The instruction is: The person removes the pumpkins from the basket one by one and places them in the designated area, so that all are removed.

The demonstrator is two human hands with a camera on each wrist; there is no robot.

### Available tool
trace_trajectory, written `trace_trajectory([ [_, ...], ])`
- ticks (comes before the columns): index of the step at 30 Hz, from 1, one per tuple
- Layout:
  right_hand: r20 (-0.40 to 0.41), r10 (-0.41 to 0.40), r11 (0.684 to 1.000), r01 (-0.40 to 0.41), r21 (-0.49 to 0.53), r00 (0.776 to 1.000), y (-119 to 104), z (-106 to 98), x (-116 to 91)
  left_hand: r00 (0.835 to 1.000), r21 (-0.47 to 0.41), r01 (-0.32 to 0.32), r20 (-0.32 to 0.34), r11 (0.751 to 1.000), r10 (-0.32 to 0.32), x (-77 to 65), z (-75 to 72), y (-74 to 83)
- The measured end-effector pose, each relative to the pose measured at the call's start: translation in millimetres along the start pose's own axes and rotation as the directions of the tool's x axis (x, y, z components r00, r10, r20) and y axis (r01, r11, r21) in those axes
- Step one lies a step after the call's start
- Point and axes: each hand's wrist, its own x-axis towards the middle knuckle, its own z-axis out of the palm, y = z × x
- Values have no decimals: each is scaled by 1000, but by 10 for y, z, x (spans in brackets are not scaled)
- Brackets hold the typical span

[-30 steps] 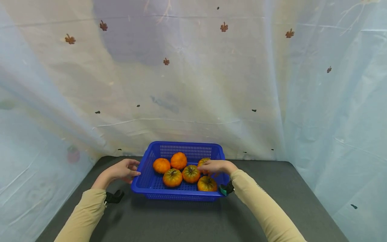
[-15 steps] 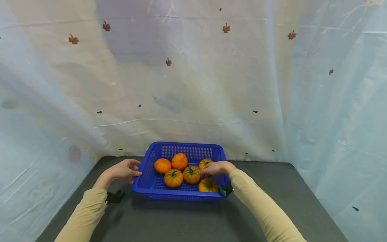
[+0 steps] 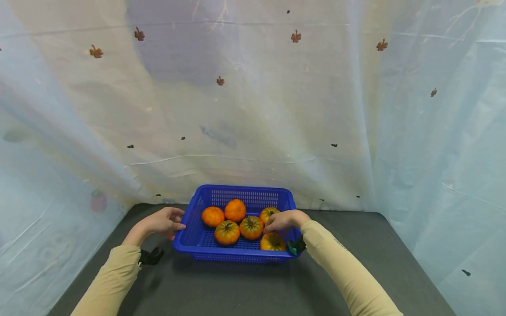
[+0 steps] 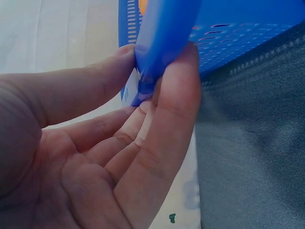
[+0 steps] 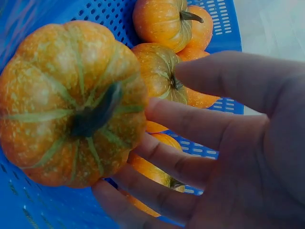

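A blue plastic basket (image 3: 243, 188) holds several small orange pumpkins, some with green ribs. My left hand (image 3: 160, 220) pinches its left rim, thumb on one side and fingers on the other, as the rim (image 4: 167, 36) shows in the left wrist view. Inside the basket's right side, my right hand (image 3: 283, 220) reaches down beside the front-right pumpkin (image 3: 272, 242). In the right wrist view its fingertips are right at the side of this green-streaked pumpkin (image 5: 43, 90), the fingers extended and the thumb apart. The back-right pumpkin (image 3: 268, 213) is partly covered by that hand.
The basket stands on a dark grey table (image 3: 237, 289), close to its back edge. Behind and at both sides hangs a pale plastic curtain (image 3: 257, 109) with leaf prints. Two plain orange pumpkins (image 3: 235, 210) lie toward the basket's back left.
My right hand has drawn slightly back from the back-right pumpkin toward the front-right one, leaving more of the back-right pumpkin visible. The left hand keeps its hold on the rim.
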Motion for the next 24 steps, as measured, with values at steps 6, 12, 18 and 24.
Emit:
trace_trajectory([
  [6,28,-37,997,39,-72,999,7,-22,-6,1000,-4,8,3,1000,-8,15,4,-15],
  [12,31,-51,993,54,-102,998,24,-34,-30,1000,-6,15,0,1000,-15,40,3,-53],
  [18,17,-75,990,76,-115,997,36,-40,-58,1000,-7,16,2,1000,-16,34,2,-35],
  [24,24,-111,985,113,-128,994,1,-40,-86,1000,-10,28,-9,1000,-28,32,-8,-41],
])
